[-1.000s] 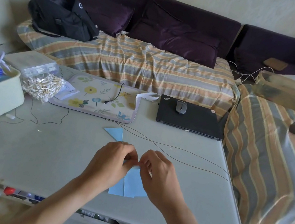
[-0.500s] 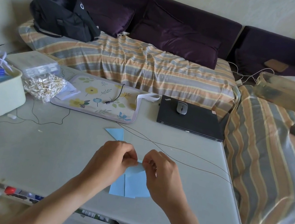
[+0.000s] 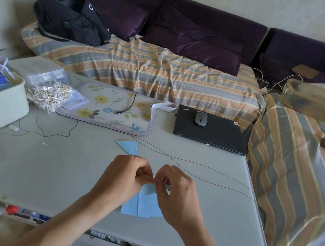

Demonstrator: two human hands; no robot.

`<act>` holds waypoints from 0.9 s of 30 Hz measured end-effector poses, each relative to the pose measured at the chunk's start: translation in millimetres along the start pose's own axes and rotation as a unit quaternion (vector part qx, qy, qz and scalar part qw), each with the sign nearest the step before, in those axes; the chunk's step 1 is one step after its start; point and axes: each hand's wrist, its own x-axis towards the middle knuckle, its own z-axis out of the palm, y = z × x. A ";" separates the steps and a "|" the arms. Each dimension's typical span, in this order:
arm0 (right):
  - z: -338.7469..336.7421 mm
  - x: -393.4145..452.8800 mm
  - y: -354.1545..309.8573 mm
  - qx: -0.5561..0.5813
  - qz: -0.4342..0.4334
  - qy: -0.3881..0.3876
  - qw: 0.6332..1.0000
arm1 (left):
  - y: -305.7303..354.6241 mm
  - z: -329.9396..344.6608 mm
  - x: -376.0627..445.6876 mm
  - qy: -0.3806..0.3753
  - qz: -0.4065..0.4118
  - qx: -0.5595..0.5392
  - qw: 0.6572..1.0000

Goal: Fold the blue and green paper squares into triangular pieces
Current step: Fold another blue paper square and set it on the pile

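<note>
Both grips pinching light blue paper sheet at its folded top, left hand and right hand covering it, near table front edge. Beyond: folded blue paper triangle, thin dark cable, closed black laptop.

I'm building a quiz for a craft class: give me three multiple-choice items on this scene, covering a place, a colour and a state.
1. Where does the grey computer mouse rest?
A) on the closed black laptop
B) on the floral mat
C) in the cream tub

2. What colour is the folded triangular paper piece lying beyond the hands?
A) green
B) light blue
C) yellow

3. What are the left hand and right hand doing?
A) resting flat
B) pinching the light blue paper
C) typing

Answers: A, it sits on the lid; B, pale blue; B, fingertips meet on a fold.
</note>
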 end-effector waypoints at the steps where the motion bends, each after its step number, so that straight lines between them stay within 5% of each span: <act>1: -0.8 0.6 0.2 0.002 0.002 0.001 1.000 | -0.1 -0.5 0.2 0.000 0.003 -0.003 1.000; 27: 3.9 -3.1 5.1 0.024 0.036 -0.018 0.999 | 0.7 -5.8 -1.0 0.012 -0.016 0.015 1.000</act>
